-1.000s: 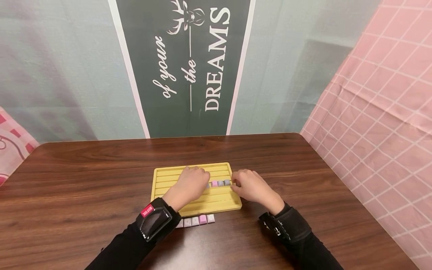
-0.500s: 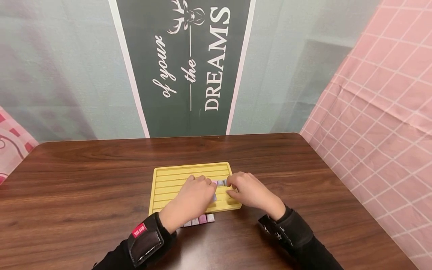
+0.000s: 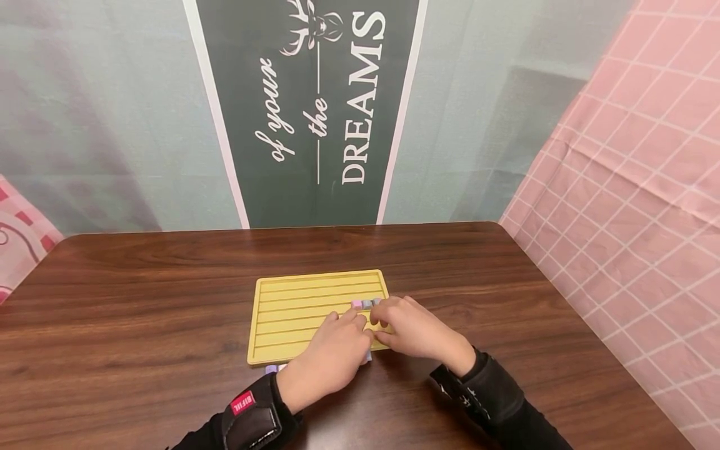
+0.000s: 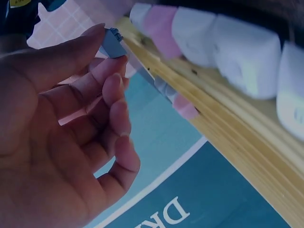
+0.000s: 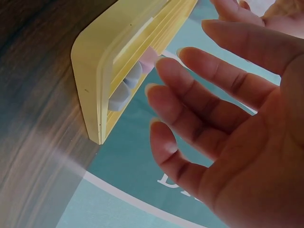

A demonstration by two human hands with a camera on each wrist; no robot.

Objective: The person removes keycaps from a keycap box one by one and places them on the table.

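My left hand (image 3: 340,353) pinches a grey-blue keycap (image 4: 113,45) between thumb and index finger, over the near edge of the yellow ridged tray (image 3: 298,306). The other left fingers curve loosely below it in the left wrist view. Close beside it, my right hand (image 3: 416,328) hovers over the tray's right end, fingers loosely bent, holding nothing. One pink keycap (image 3: 357,304) and two grey keycaps (image 5: 119,96) sit side by side in a tray groove. In front of the tray, a row of white and pink keycaps (image 4: 194,35) is mostly hidden by my left hand in the head view.
A purple keycap (image 3: 271,369) shows at the left end of the front row. The brown wooden table (image 3: 140,325) reaches back to a grey-green curtain (image 3: 112,125) with printed lettering. Pink checked cloth (image 3: 630,206) hangs on the right.
My left hand has come from the tray's middle toward its front right, and now has a grey-blue keycap in its fingertips. My right hand has shifted slightly left and nearer.
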